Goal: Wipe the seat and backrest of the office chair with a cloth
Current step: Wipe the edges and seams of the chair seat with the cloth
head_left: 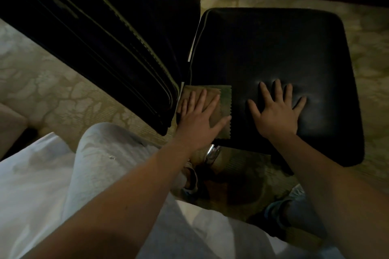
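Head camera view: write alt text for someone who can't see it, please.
A person's left hand presses a zigzag-edged olive-green cloth flat on the black leather chair seat, close to the black stitched backrest. The right hand rests flat on the seat beside it, fingers spread, above patterned beige carpet.

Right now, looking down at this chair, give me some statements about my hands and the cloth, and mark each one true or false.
1. The left hand presses flat on the cloth. True.
2. The right hand holds a second cloth. False: it rests bare on the seat, fingers spread.
3. The cloth lies on the seat close to the backrest. True.
4. The cloth is draped over the backrest. False: it lies flat on the seat.
5. The floor is bare wood. False: it is patterned carpet.
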### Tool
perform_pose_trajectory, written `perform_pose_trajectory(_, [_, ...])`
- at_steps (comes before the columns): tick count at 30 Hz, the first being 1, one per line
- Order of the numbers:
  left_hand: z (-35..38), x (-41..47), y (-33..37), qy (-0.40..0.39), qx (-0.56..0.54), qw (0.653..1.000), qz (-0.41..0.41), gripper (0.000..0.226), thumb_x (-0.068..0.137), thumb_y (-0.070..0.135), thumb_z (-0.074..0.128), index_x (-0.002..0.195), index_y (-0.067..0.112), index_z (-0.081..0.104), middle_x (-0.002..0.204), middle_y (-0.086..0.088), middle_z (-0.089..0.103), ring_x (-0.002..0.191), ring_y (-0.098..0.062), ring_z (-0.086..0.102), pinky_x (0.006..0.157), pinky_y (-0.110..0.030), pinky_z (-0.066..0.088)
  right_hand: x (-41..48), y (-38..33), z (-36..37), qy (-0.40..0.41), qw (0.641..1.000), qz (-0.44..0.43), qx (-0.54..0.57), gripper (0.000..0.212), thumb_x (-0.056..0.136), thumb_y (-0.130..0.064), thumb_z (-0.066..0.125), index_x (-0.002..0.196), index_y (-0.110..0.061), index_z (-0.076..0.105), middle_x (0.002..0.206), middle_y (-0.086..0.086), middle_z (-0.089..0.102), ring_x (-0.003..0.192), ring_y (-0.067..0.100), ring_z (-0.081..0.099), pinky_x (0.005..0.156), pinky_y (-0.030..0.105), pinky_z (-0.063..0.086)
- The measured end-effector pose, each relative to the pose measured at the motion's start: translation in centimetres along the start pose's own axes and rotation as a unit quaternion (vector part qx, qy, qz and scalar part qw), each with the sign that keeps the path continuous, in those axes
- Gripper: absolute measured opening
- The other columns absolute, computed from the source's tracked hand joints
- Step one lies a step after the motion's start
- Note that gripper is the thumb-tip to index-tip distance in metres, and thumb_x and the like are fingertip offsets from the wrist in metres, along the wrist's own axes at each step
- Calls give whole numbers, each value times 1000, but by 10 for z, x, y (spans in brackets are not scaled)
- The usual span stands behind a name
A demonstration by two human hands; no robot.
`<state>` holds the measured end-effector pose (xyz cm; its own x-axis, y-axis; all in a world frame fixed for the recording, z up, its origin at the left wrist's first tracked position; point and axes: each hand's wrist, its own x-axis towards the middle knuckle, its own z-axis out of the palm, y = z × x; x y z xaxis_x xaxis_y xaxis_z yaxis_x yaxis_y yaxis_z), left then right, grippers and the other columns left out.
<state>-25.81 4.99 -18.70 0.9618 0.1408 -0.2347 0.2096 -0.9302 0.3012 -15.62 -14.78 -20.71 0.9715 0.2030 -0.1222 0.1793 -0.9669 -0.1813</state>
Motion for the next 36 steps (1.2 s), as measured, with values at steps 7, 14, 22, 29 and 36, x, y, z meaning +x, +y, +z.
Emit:
perform_pose_trajectory(7, [16, -24, -1, -5, 40, 997, -68, 85, 92, 74, 5, 159, 29, -21, 165, -2, -32, 150, -22, -34, 123, -41, -21, -2, 0, 1, 2, 1000, -4, -6, 70, 96, -71, 19, 157, -39, 11, 168, 2, 1, 154, 29, -7, 117, 64, -9])
perform_pose_trajectory(14, [19, -34, 7, -4, 35, 995, -91, 90, 87, 79, -1, 156, 26, -26, 163, -6, -34, 149, -23, -35, 120, -40, -23, -1, 5, -4, -2, 1000, -12, -4, 70, 96, -71, 19, 157, -40, 12, 168, 1, 2, 154, 28, -8, 118, 63, -9])
perform_pose_trajectory(22, [-2, 12, 13, 20, 1, 993, -113, 96, 90, 80, 17, 163, 21, -5, 170, -12, -16, 156, -28, -20, 125, -43, -13, -1, 5, -4, -4, 1000, -10, -2, 69, 96, -70, 20, 157, -40, 12, 168, 1, 1, 154, 28, -8, 118, 63, -9])
perform_pose_trajectory(29, [8, 3, 9, 28, 14, 995, -97, 94, 89, 79, 8, 162, 23, -12, 169, -11, -20, 155, -25, -23, 125, -43, -17, -1, 4, -5, -7, 1000, -9, -7, 69, 95, -71, 19, 157, -40, 11, 168, 0, 0, 154, 28, -9, 118, 63, -9])
perform_pose_trajectory(36, [6, 10, 14, 21, 6, 993, -115, 98, 87, 82, 11, 162, 23, -9, 169, -10, -19, 155, -26, -23, 125, -44, -16, 0, 8, -4, -8, 1000, -20, -7, 70, 95, -71, 17, 158, -40, 10, 168, 2, 1, 153, 29, -8, 118, 64, -9])
